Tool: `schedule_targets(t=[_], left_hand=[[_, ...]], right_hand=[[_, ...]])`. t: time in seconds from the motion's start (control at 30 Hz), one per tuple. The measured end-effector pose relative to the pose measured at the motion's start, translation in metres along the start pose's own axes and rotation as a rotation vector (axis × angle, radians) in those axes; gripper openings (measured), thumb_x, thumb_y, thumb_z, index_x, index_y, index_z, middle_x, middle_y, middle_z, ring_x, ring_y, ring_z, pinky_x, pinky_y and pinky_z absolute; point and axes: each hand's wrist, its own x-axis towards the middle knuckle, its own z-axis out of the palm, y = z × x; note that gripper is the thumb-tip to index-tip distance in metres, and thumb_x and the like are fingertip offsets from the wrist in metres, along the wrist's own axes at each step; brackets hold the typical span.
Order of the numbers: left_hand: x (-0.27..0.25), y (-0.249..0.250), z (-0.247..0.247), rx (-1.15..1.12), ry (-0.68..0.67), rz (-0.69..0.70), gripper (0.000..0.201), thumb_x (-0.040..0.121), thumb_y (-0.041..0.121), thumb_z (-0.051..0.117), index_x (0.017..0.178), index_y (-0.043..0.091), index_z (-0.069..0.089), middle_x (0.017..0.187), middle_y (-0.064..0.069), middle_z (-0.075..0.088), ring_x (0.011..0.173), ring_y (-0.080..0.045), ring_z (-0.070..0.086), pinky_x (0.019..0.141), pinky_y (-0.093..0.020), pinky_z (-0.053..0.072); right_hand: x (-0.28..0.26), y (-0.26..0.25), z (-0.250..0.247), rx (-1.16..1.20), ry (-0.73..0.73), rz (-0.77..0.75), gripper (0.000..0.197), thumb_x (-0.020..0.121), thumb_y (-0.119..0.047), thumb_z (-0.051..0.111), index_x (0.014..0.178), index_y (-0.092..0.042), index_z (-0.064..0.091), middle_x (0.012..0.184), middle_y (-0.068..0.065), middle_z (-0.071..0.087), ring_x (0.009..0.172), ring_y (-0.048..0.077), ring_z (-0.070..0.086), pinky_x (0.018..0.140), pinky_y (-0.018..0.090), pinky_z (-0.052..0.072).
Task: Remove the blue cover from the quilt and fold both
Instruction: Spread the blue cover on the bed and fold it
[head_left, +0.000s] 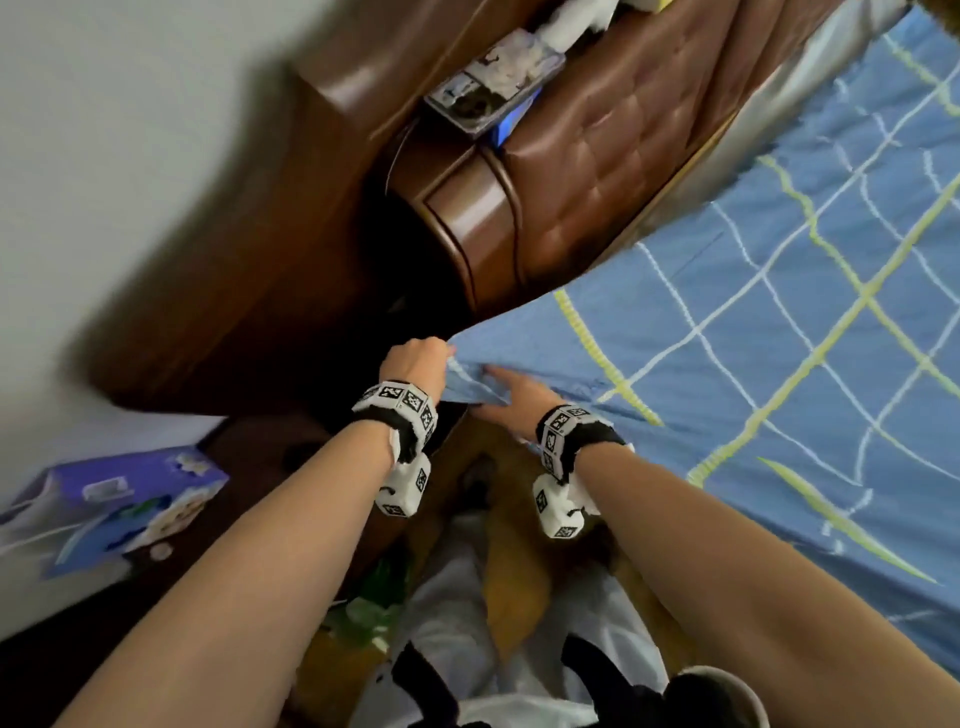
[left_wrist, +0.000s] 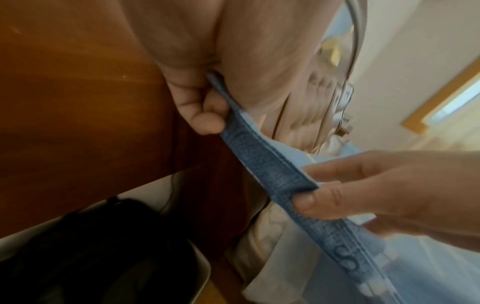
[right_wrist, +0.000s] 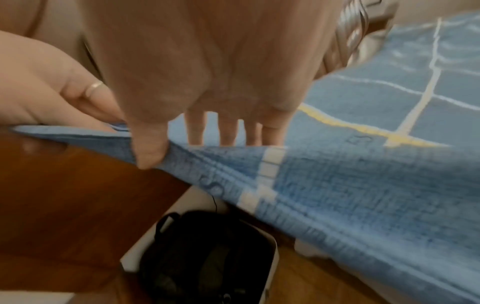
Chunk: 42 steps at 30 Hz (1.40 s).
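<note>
My left hand and right hand both pinch the blue cover hem at the bed's corner beside the headboard; yanking risks tearing its snaps, I judge.

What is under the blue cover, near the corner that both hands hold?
In the left wrist view, pale cream fabric, probably the quilt, shows below the blue cover hem, which the left hand and right hand pinch. Elsewhere the cover hides what lies beneath.
</note>
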Motion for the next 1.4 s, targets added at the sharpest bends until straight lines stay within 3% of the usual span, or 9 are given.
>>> schedule_targets(t=[0.1,0.23,0.47,0.6,0.7,0.97,1.17,1.3,1.4], left_hand=[[0.003,-0.029,0.023,0.115,0.039,-0.028,0.044,0.093,0.006,0.048,0.132,0.026,0.056,0.119,-0.017,0.063,0.107,-0.040,0.061,0.089,-0.042,0.052],[0.013,-0.057,0.044,0.177,0.065,-0.092,0.048,0.094,0.003,0.044,0.135,0.026,0.053,0.118,-0.015,0.064,0.104,-0.039,0.063,0.085,-0.044,0.054],[0.026,-0.016,0.065,0.229,0.083,-0.114,0.034,0.096,0.000,0.037,0.120,0.012,0.058,0.118,-0.013,0.064,0.104,-0.036,0.064,0.080,-0.041,0.051],[0.017,0.022,0.065,0.272,0.075,-0.098,0.037,0.092,0.009,0.050,0.128,0.017,0.053,0.137,-0.010,0.047,0.119,-0.032,0.051,0.091,-0.043,0.044],[0.002,0.077,0.060,0.280,0.097,-0.029,0.048,0.086,0.022,0.065,0.132,0.020,0.050,0.142,-0.007,0.039,0.126,-0.031,0.043,0.097,-0.045,0.039],[-0.094,0.316,0.096,0.176,0.027,0.501,0.045,0.088,0.012,0.053,0.131,0.022,0.056,0.135,-0.009,0.055,0.123,-0.030,0.054,0.102,-0.040,0.044],[-0.231,0.484,0.210,0.387,-0.185,0.865,0.043,0.093,0.018,0.048,0.133,0.033,0.053,0.137,-0.004,0.053,0.120,-0.027,0.057,0.099,-0.040,0.045],[-0.312,0.565,0.280,0.481,-0.258,1.027,0.042,0.093,0.024,0.052,0.134,0.031,0.052,0.133,0.000,0.056,0.116,-0.022,0.059,0.097,-0.037,0.047],[-0.350,0.620,0.322,0.533,-0.283,1.107,0.042,0.092,0.027,0.054,0.134,0.032,0.052,0.134,0.001,0.057,0.119,-0.022,0.057,0.100,-0.041,0.047]], right_hand=[[0.016,0.026,0.037,-0.042,-0.102,0.087,0.109,0.073,-0.060,0.074,0.155,-0.039,0.005,0.164,0.005,0.001,0.149,0.035,0.005,0.118,0.053,0.020],[0.020,0.060,0.064,-0.007,-0.114,0.128,0.115,0.069,-0.058,0.078,0.155,-0.040,0.003,0.164,0.004,-0.008,0.150,0.032,-0.005,0.120,0.052,0.015],[-0.008,0.102,0.052,0.181,-0.010,0.139,0.100,0.079,-0.052,0.074,0.156,-0.032,0.013,0.164,0.004,0.011,0.146,0.030,0.025,0.115,0.045,0.032],[-0.054,0.135,0.015,0.250,0.099,0.208,0.083,0.089,-0.039,0.068,0.155,-0.029,0.018,0.156,0.009,0.031,0.131,0.031,0.047,0.098,0.037,0.044],[-0.099,0.166,-0.009,0.312,0.197,0.264,0.074,0.092,-0.036,0.065,0.153,-0.027,0.024,0.150,0.009,0.042,0.120,0.030,0.057,0.093,0.036,0.047],[-0.265,0.290,-0.022,0.563,0.469,0.323,0.055,0.090,-0.034,0.066,0.141,-0.023,0.046,0.134,0.003,0.058,0.116,0.022,0.060,0.096,0.035,0.049],[-0.438,0.445,0.048,0.744,0.684,0.556,0.048,0.092,-0.030,0.064,0.137,-0.017,0.051,0.130,0.005,0.062,0.117,0.022,0.059,0.097,0.027,0.044],[-0.533,0.535,0.113,0.884,0.776,0.774,0.051,0.090,-0.037,0.065,0.135,-0.018,0.050,0.130,0.005,0.062,0.116,0.023,0.060,0.102,0.038,0.046],[-0.581,0.583,0.144,0.980,0.824,0.874,0.053,0.089,-0.036,0.065,0.136,-0.017,0.050,0.129,0.004,0.062,0.116,0.023,0.060,0.100,0.036,0.046]])
